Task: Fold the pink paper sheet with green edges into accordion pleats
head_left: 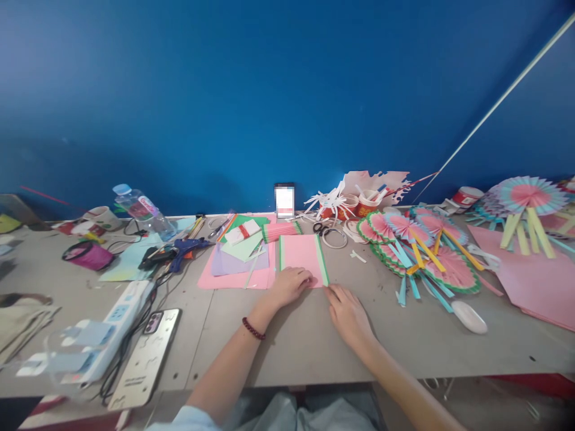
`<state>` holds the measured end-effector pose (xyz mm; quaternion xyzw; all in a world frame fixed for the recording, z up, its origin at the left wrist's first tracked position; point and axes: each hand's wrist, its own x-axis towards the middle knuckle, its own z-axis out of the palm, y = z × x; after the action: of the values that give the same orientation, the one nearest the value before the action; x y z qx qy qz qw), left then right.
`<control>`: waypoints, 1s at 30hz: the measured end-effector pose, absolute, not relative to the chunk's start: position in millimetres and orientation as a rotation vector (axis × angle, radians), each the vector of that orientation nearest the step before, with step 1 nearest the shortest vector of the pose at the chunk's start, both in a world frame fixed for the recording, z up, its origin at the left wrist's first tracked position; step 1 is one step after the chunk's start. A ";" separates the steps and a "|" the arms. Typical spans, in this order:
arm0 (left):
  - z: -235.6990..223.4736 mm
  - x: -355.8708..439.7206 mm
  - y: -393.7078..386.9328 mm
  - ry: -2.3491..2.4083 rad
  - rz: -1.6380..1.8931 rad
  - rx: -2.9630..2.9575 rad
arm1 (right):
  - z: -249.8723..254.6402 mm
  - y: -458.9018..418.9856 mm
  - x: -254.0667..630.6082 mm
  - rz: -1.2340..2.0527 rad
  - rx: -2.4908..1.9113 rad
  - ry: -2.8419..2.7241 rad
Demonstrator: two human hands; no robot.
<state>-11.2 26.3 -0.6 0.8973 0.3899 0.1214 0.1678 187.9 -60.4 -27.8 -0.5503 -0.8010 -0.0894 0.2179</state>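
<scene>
A pink sheet of paper (300,254) with green and pale strips along its two side edges lies flat in front of me. My left hand (291,286) rests on its lower left part, with the fingers bent and close together on the near edge. At the lower right corner, the fingertips of my right hand (349,311) hold the end of the green strip (322,263). A pleated pink and green paper piece (282,231) lies just behind the sheet. Left of it are stacked coloured sheets (215,276). Scissors (320,228) and a tape ring (335,237) lie behind on the right.
Finished paper fans (449,263), a white mouse-shaped object (469,317) and pink sheets (530,281) lie to the right. On the left are a blue glue gun (182,251), a bottle (144,209), a power strip (119,317) and a phone (146,359). A blue wall (269,108) stands behind.
</scene>
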 end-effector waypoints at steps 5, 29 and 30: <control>-0.1 -13.8 28.4 1.057 0.431 2.456 | -32.3 -59.6 186.2 -0.341 -1.481 -2.281; 7.2 -19.1 26.9 1.195 0.396 2.403 | -23.3 -61.1 174.6 -0.319 -1.549 -2.422; 9.1 -21.7 26.8 1.180 0.395 2.373 | -23.6 -61.4 174.6 -0.314 -1.551 -2.417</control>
<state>-21.7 26.8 9.1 0.8620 0.4287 0.1436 0.2291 174.6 -61.4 -23.6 -0.5325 -0.8300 -0.1080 0.1261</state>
